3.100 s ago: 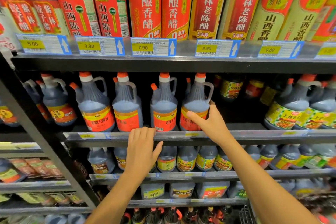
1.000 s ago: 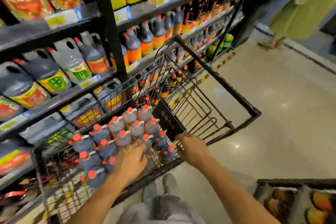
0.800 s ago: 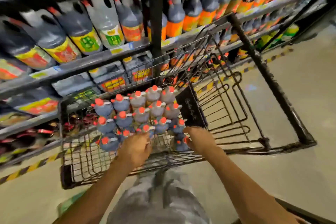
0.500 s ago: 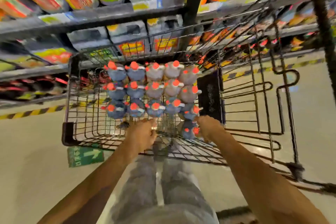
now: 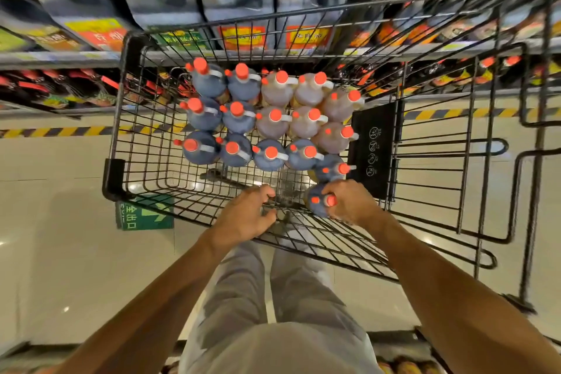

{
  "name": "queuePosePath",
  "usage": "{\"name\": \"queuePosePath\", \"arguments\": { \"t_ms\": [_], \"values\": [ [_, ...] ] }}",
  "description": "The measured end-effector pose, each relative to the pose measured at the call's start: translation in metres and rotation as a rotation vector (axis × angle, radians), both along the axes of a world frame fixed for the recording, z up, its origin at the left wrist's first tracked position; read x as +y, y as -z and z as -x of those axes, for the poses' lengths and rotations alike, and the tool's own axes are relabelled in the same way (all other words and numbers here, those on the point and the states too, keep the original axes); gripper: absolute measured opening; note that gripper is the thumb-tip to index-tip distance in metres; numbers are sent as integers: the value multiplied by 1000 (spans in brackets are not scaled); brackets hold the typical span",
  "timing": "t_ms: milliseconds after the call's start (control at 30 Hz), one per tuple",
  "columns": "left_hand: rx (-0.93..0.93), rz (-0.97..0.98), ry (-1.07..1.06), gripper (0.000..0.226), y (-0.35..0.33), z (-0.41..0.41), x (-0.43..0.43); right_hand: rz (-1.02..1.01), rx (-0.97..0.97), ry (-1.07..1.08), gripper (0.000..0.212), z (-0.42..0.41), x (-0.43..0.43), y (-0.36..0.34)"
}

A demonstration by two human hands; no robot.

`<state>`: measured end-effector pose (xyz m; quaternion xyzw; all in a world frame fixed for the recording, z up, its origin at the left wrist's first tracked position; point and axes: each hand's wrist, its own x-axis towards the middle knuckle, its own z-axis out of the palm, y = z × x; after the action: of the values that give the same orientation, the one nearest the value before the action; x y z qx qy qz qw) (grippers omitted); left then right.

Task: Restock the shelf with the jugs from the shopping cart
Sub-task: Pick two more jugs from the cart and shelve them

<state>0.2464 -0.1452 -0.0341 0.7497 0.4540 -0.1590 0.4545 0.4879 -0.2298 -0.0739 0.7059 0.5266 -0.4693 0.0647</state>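
The shopping cart (image 5: 113, 179) is a black wire basket parked just beside the shelf (image 5: 60, 56). Red-capped jugs (image 5: 274, 123) with white handles stand upright and packed together in rows at its far side. Those on the left and along the near row hold dark liquid, and the cluster at the far right is amber-brown. One dark jug (image 5: 315, 206) sits apart at the near right corner, with the right hand (image 5: 349, 202) gripping its top. The shelf holds larger labelled jugs, blurred.

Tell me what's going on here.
A person leans over a shopping cart of red-capped jugs beside the shelf. Their right hand grips the nearest dark jug by its top, inside the cart. The left hand hovers at the cart's near edge, fingers loosely curled, holding nothing.
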Motion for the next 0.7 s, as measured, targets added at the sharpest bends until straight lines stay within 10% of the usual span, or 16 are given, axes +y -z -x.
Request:
{"name": "queuePosePath", "arguments": {
  "t_ms": [300,700],
  "values": [
    [-235,416,-325,102,-16,-38,11,-269,444,324,29,-44,59,-74],
    [-343,463,-533,58,-3,-55,16,-365,591,602,59,-18,83,-70]
  ]
}}
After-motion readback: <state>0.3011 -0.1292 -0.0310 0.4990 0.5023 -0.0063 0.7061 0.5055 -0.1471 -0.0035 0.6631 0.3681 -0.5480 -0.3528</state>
